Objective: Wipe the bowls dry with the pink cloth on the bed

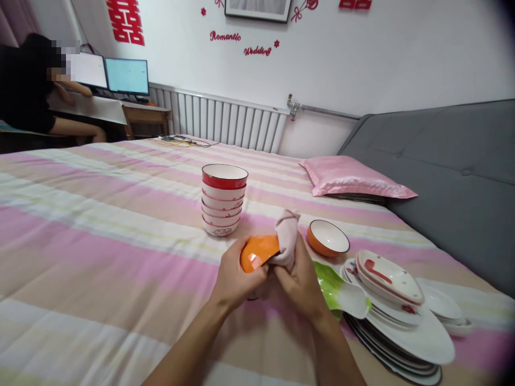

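An orange bowl [259, 252] is held up on its side above the bed, its outside facing away from me. My left hand [237, 273] grips it from the left, thumb near the rim. In my right hand [300, 279] is a pale pink cloth [287, 238], bunched over the bowl's right edge; the fingers behind it are partly hidden. Just beyond my hands stands a stack of white and red bowls [223, 201]. A second orange bowl [328, 238] with a white inside rests upright to the right. Close by my right wrist lies a green and white leaf-shaped dish [341, 292].
Several stacked plates [426, 332] sit at the right, topped by oval dishes [390, 276]. A pink pillow [354, 177] lies near the grey headboard [434, 145]. Cables [181, 140] lie along the striped bed's [100, 257] far edge. A person [28, 88] sits at a desk with monitors.
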Action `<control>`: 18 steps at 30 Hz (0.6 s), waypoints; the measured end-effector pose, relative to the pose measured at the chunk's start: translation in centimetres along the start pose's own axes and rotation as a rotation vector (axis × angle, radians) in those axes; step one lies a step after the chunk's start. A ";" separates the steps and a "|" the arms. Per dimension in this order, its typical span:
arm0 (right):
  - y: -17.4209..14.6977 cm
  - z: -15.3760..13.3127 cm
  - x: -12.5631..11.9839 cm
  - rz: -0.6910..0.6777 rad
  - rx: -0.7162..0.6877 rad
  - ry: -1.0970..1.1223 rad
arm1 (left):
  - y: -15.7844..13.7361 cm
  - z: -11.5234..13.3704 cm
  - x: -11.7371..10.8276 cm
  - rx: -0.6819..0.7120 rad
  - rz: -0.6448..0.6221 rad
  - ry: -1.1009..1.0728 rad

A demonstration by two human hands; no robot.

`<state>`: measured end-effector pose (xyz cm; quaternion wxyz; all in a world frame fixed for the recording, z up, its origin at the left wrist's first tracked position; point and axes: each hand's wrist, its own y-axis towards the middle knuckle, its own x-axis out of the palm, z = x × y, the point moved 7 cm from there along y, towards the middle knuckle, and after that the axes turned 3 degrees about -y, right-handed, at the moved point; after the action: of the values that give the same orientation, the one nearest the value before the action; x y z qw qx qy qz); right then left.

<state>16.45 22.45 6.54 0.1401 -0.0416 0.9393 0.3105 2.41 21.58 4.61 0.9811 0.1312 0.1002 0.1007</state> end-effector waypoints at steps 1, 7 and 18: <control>0.1 -0.1 -0.2 0.025 -0.013 -0.085 | -0.1 0.1 0.3 -0.005 -0.022 0.019; 0.4 -1.6 -0.7 -0.018 -0.191 -0.265 | -0.3 1.0 1.4 0.038 -0.168 0.066; 0.3 -1.4 -0.8 -0.072 -0.220 -0.152 | -0.9 1.7 1.5 0.147 -0.220 0.126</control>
<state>16.83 21.90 8.02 0.2164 -0.0667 0.8842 0.4086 4.41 20.67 5.69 0.9658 0.1845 0.1823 -0.0069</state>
